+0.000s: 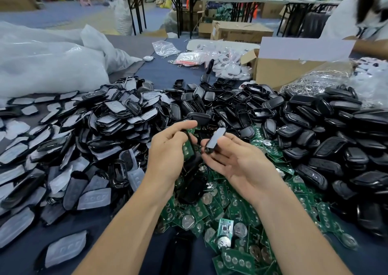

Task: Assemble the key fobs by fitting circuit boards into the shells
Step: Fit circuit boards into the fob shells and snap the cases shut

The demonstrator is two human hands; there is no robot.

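1. Your left hand [168, 150] curls round a black shell half [192, 147], which you see edge on, with the thumb above it and the fingers behind.
2. A green circuit board [185, 151] shows against that shell's inner side. I cannot tell whether it is seated.
3. Your right hand [237, 163] lies palm up. Its thumb and forefinger pinch a pale-faced shell half [216, 140] that stands tilted, and the other fingers are loosely spread.
4. You hold the two pieces just beside each other, above the heap of loose boards [231, 211] on the dark table [159, 73].
5. A pile of pad-covered shell halves [73, 138] lies to your left and a pile of black shells [315, 140] to your right.
6. A cardboard box [294, 64] stands beyond the right pile.
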